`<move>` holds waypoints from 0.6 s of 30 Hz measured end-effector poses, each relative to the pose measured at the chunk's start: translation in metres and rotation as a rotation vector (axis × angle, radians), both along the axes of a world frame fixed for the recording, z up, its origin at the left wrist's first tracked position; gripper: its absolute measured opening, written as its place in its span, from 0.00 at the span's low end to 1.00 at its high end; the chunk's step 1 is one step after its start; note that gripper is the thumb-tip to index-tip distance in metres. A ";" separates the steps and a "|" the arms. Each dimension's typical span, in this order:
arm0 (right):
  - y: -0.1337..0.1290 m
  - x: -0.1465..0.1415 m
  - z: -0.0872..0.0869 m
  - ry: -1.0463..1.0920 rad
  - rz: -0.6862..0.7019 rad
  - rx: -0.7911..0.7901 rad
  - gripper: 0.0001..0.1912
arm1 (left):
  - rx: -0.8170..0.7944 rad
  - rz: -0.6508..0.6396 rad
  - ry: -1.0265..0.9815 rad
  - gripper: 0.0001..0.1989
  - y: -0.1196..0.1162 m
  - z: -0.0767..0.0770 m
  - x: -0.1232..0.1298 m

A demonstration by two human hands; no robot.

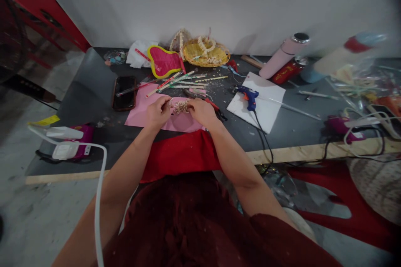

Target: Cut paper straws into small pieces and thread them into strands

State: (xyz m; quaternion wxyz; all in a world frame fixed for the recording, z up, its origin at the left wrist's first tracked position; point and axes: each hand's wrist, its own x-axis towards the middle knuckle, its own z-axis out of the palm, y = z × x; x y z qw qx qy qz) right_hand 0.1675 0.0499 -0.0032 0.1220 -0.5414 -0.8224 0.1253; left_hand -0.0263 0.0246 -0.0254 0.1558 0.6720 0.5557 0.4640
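Note:
A small heap of short beige pieces (pixel 181 107) lies on a pink sheet (pixel 140 112) in front of me. My left hand (pixel 159 111) is at the heap's left edge, thumb and fingertips drawn together in a pinch; whatever is between them is too small to name. From the other side my right hand (pixel 202 111) reaches into the heap with curled fingers, and its fingertips are partly hidden among the pieces. Just beyond both hands lie several patterned paper sticks (pixel 178 81). Red-handled pliers (pixel 213 104) rest beside my right hand.
A phone (pixel 124 93) lies left. Behind are a pink heart-shaped piece (pixel 163 61) and a yellow basket (pixel 191 53). To the right, a blue glue gun (pixel 249 95) sits on a white board (pixel 272 110), its cord crossing the table edge, near a pink flask (pixel 282 55) and red can (pixel 290 70).

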 end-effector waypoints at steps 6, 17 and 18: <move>0.001 0.000 -0.002 0.001 -0.012 -0.003 0.11 | 0.006 -0.006 0.043 0.11 0.003 -0.004 0.000; -0.006 -0.018 -0.002 0.496 0.212 0.118 0.05 | -0.167 -0.160 -0.318 0.09 0.002 -0.001 0.005; -0.006 -0.019 -0.003 0.502 0.223 0.119 0.05 | -0.175 -0.183 -0.337 0.08 0.001 0.001 0.006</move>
